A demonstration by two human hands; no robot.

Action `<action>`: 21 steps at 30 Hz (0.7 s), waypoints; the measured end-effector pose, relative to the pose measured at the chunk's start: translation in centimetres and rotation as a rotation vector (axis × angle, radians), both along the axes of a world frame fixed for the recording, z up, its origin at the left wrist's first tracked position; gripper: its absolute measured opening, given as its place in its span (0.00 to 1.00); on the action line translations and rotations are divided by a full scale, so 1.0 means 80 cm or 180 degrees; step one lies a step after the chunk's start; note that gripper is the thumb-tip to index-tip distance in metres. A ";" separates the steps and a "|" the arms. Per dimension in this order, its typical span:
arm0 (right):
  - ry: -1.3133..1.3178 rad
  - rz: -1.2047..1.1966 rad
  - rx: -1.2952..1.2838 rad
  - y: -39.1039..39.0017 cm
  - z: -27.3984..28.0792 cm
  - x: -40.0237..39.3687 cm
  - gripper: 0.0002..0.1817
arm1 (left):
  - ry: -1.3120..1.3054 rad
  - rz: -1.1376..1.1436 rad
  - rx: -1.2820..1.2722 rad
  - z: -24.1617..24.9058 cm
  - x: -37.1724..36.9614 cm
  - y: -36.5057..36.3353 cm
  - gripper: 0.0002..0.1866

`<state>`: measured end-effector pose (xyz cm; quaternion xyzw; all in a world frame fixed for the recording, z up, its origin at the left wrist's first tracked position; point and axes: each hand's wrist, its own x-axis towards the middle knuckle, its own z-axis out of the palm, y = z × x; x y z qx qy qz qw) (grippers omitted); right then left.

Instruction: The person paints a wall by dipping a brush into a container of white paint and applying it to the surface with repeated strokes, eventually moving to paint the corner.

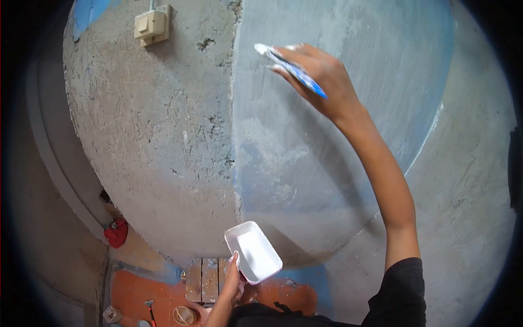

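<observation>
My right hand [318, 71] is raised against the wall, its fingers closed round a paintbrush [299, 74] with a blue handle end. White paint coats the brush tip and some of my fingertips. Behind it, the painted wall section [321, 147] shows pale blue-grey with streaky white patches. Lower down, my left hand [233, 278] grips the near left side of a white rectangular tub [253, 253], thumb over the rim. The tub is tilted towards me and has white paint inside.
A light switch [151, 24] is fixed on the rough bare wall [158, 109] at the left. Below are a wooden plank platform [210, 280], a red bag-like item [116, 233], a hammer-like tool [151, 312] and a round container [184, 315] on the orange floor.
</observation>
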<state>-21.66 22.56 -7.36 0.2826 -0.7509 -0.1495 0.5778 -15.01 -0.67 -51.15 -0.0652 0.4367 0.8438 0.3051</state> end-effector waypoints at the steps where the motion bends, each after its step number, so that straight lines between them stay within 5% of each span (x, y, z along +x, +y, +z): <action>1: 0.0070 -0.0117 0.0028 -0.007 0.012 -0.011 0.17 | -0.0035 0.0058 -0.0013 0.000 -0.001 -0.006 0.33; 5: 0.0084 -0.0734 0.0252 -0.013 -0.003 -0.055 0.16 | -0.0202 0.0075 -0.0060 -0.001 -0.006 -0.037 0.34; 10: -0.0586 -0.0794 0.0628 -0.011 -0.200 -0.055 0.24 | -0.0174 0.0042 -0.0133 -0.031 -0.014 -0.077 0.37; 12: -0.1119 -0.0600 0.0506 -0.009 -0.221 -0.049 0.22 | -0.0169 0.0027 -0.0120 -0.037 -0.019 -0.087 0.37; 15: -0.1544 -0.0359 0.0232 -0.006 -0.164 -0.052 0.16 | -0.0127 0.0032 -0.0089 -0.036 -0.025 -0.097 0.36; 21: -0.1108 -0.0642 -0.0171 0.014 0.117 -0.072 0.12 | -0.0023 0.0022 -0.0010 -0.030 -0.026 -0.099 0.36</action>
